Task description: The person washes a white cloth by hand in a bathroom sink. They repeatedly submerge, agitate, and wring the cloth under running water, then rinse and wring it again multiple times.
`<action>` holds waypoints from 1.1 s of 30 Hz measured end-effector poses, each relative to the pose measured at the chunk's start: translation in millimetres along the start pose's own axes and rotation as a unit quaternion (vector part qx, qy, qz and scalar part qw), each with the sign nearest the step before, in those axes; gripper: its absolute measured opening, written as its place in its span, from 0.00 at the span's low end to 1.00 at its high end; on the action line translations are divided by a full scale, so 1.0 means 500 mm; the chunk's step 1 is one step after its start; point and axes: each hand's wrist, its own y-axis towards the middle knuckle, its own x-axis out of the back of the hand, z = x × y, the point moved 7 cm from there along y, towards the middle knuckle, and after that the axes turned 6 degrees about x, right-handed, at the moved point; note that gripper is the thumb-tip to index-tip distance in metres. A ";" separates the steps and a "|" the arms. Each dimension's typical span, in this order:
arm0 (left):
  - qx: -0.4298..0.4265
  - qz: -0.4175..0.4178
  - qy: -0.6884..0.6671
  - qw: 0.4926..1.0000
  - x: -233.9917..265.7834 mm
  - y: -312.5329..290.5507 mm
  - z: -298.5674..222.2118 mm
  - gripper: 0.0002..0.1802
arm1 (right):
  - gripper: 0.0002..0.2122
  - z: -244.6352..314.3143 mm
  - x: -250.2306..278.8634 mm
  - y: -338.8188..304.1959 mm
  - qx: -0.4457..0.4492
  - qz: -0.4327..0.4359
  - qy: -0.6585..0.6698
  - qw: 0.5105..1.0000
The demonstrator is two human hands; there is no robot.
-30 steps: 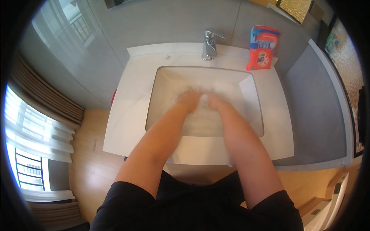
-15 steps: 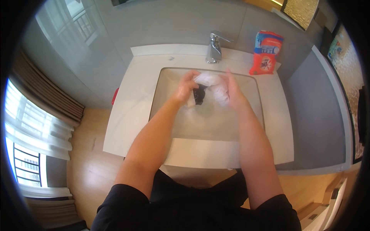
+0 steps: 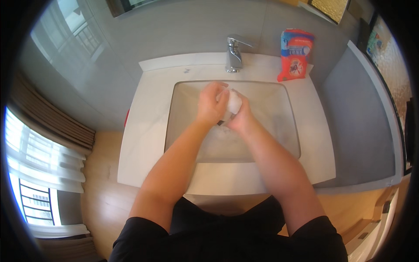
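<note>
A crumpled white cloth [image 3: 234, 102] is bunched between my two hands over the sink [image 3: 275, 131]. My left hand [image 3: 212, 104] closes on it from the left, fingers curled over its upper side. From the right and below, my right hand [image 3: 243, 117] is wrapped round the same bundle. Most of the cloth is hidden by the hands, and its exact kind cannot be made out. Just under my left hand a small dark patch [image 3: 221, 122] shows; whether it belongs to the cloth is unclear.
Behind the sink rises a chrome tap [image 3: 234, 56], its lever turned right. A red and blue detergent bag [image 3: 296, 56] stands on the white counter [image 3: 142, 139] at the back right. A grey partition [image 3: 358, 126] borders the right side; a curtain [image 3: 43, 153] hangs far left.
My right hand has come leftward to meet my left. The cloth, stretched between the hands before, is now squeezed into a compact bundle. Less of the dark patch shows. The view has shifted slightly.
</note>
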 end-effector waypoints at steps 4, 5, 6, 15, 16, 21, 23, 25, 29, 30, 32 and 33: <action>-0.091 0.048 0.077 0.992 -0.027 -0.008 -0.091 0.16 | 0.20 0.029 0.036 0.021 0.061 0.068 -0.018 0.996; -0.154 0.054 0.118 0.980 -0.028 -0.014 -0.122 0.18 | 0.21 0.041 0.029 0.017 0.131 0.089 -0.161 0.974; -0.216 0.060 0.158 0.962 -0.034 -0.023 -0.144 0.20 | 0.21 0.047 0.023 0.013 0.164 0.101 -0.217 0.957; -0.218 0.160 0.102 0.957 -0.056 -0.023 -0.086 0.18 | 0.21 0.037 -0.040 -0.037 0.175 0.000 -0.102 0.979; -0.216 0.158 0.095 0.959 -0.056 -0.024 -0.085 0.18 | 0.22 0.043 -0.045 -0.046 0.170 -0.007 -0.090 0.981; -0.219 0.150 0.099 0.959 -0.059 -0.022 -0.089 0.18 | 0.26 0.048 -0.038 -0.063 0.053 -0.047 0.000 0.997; -0.250 0.147 0.125 0.949 -0.061 -0.027 -0.098 0.18 | 0.30 0.048 -0.020 -0.059 0.010 -0.060 0.018 0.998; -0.270 0.144 0.135 0.942 -0.062 -0.031 -0.107 0.19 | 0.32 0.046 -0.009 -0.052 0.002 -0.060 0.014 0.998; -0.278 0.148 0.113 0.942 -0.068 -0.036 -0.114 0.21 | 0.32 0.045 0.004 -0.050 0.002 -0.132 0.018 0.991; -0.279 0.151 0.107 0.942 -0.068 -0.036 -0.114 0.22 | 0.32 0.040 0.006 -0.050 -0.017 -0.147 0.031 0.988; -0.267 0.152 0.095 0.947 -0.068 -0.038 -0.113 0.21 | 0.31 0.033 0.006 -0.050 -0.038 -0.139 0.032 0.989; -0.260 0.152 0.090 0.949 -0.068 -0.040 -0.111 0.21 | 0.31 0.030 0.003 -0.051 -0.038 -0.116 0.019 0.992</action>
